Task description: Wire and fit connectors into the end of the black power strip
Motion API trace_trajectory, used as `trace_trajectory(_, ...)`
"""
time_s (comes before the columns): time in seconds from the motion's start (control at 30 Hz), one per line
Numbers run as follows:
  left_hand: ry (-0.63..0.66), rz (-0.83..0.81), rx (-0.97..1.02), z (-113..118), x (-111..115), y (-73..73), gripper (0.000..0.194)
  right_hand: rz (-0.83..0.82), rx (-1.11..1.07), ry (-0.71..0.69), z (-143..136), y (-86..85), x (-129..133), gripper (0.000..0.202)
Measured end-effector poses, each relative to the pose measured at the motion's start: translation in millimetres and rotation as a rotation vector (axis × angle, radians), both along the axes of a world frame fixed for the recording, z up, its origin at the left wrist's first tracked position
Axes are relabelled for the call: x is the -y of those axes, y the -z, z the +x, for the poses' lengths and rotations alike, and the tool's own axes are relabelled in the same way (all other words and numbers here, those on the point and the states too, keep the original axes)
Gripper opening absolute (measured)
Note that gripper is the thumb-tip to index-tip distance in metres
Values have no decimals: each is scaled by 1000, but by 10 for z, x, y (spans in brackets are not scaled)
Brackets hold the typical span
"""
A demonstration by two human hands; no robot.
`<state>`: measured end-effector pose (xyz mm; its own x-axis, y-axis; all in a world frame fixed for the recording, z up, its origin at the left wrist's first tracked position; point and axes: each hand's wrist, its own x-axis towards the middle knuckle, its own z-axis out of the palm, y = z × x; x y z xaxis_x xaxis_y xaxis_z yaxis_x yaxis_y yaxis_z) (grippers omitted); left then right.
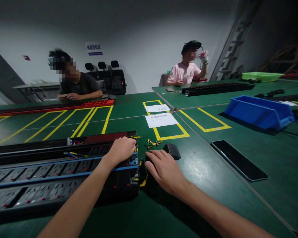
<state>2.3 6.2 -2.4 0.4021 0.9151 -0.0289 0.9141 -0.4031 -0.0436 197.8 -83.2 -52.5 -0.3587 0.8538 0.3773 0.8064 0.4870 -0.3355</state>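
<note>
Power strips (57, 169) take up the left of the head view, lying side by side on the green table (201, 191), sockets facing up on the two nearest, and here's the relation that matters: their long axis runs sideways, from the left edge of the picture to a row of ends just short of the right hand (166, 169). Left hand (121, 149) is the nearer one, no contest, lying over the right-hand end of the strips, fingers bent down towards that far corner; whether they pinch anything there, I can't tell, because the knuckles hide it. Over to the right hand, and its fingers are loosely spread, thumb apart, pointing left at the strip ends across a narrow gap, with nothing to be seen in them, though the palm faces away. Yellow-sleeved wires (143, 182) poke out of those ends, right into that gap, left of the right thumb and below it in the picture. Just beyond the right fingertips lie more yellow wire pieces (152, 143), loose on the table, and a small black box (172, 151) sits close behind the knuckles. Farther right, well apart from both hands, we've got a phone (239, 160) lying flat and a blue bin (254, 114) beyond it.
</note>
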Motion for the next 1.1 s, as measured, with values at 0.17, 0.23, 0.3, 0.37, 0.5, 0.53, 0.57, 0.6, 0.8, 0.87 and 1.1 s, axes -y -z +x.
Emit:
trace_trajectory(0.17,5,6,3,1,17,5,26,51,100,68,-6,64,4,31)
trace_trajectory(0.23,14,14,4,-4,16,16,27,57,115,52,-12,73,8,30)
trace_trajectory(0.3,18,15,6,-9,15,25,27,71,122,51,-16,76,13,29)
trace_trajectory(0.37,18,13,13,-12,15,27,28,101,126,70,-15,83,15,28)
trace_trajectory(0.5,19,14,23,-10,18,19,27,105,147,72,-4,107,14,28)
trace_trajectory(0.53,18,13,23,-9,19,17,27,89,153,61,-2,111,14,28)
trace_trajectory(0.57,16,12,23,-8,19,17,27,71,158,47,-1,112,13,27)
trace_trajectory(0.6,12,12,24,-7,18,17,27,56,160,32,0,110,13,25)
trace_trajectory(0.8,17,17,13,-14,0,36,29,81,184,16,10,78,2,29)
trace_trajectory(0.87,16,22,4,-16,-5,38,30,105,199,47,19,77,-5,28)
trace_trajectory(1.1,15,29,1,-11,-1,23,28,125,234,124,28,104,-25,14)
